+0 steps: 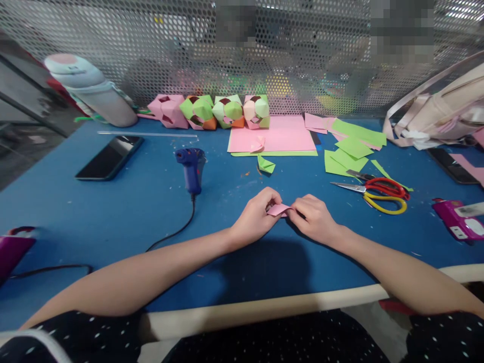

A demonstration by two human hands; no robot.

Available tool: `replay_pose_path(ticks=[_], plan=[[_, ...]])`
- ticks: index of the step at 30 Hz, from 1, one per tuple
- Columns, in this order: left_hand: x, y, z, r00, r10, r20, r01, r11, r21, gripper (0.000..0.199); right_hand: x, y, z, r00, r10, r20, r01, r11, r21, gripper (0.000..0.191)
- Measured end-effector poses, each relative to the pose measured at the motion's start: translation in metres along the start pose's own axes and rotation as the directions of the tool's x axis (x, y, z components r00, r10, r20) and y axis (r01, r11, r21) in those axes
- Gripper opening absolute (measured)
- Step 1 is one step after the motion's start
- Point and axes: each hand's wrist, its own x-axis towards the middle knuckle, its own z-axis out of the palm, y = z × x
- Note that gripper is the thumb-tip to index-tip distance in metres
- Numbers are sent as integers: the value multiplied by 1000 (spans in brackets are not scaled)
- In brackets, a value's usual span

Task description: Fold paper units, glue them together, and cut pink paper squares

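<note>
A small piece of pink paper [279, 209], bent into a curve, is pinched between my two hands above the table. My left hand [257, 214] grips its left end, and my right hand [313, 217] has fingers closed on its right end. Part of the paper is hidden by the fingers. Just beyond my hands lies a folded green paper piece [266, 165]. Behind that, a folded pink piece [257, 144] rests on a stack of pink and green sheets [283, 132].
A blue glue gun [192, 174] with a cord stands left; a phone [110, 157] and bottle [91, 91] are farther left. Scissors [378, 191], a cutter [361, 175] and green paper squares [346, 160] lie right. Several folded paper balls [196, 112] line the perforated metal screen [181, 60].
</note>
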Motion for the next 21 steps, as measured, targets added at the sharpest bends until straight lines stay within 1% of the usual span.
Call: replay_pose_path(ticks=[2,5,8,10,13,15,18,21], plan=[[0,0,0,1000,-23,1,23,1000,16,12,0,0,0,1000,8,-12,-8,1000,4,27],[0,0,-1,999,-48,4,48,999,14,12,1,-1,-1,1000,9,2,-9,1000,24,25],[0,0,-1,999,-51,-5,51,999,7,13,1,-1,-1,1000,-3,-1,3,1000,13,28],[1,1,-1,1000,-13,-5,13,1000,20,12,0,0,0,1000,-7,-19,7,1000,-7,32],[2,3,-2,994,104,-22,-104,994,34,7,0,1,0,1000,2,-30,-2,1000,-12,33],[2,4,-3,988,151,-36,-150,988,32,4,0,1,-1,1000,14,-25,-14,1000,6,33],[2,4,-3,988,154,-31,-153,988,30,11,1,1,-1,1000,14,-14,-14,1000,23,34],[2,4,-3,990,141,-27,-140,990,26,13,1,1,-1,1000,9,0,-9,1000,20,36]])
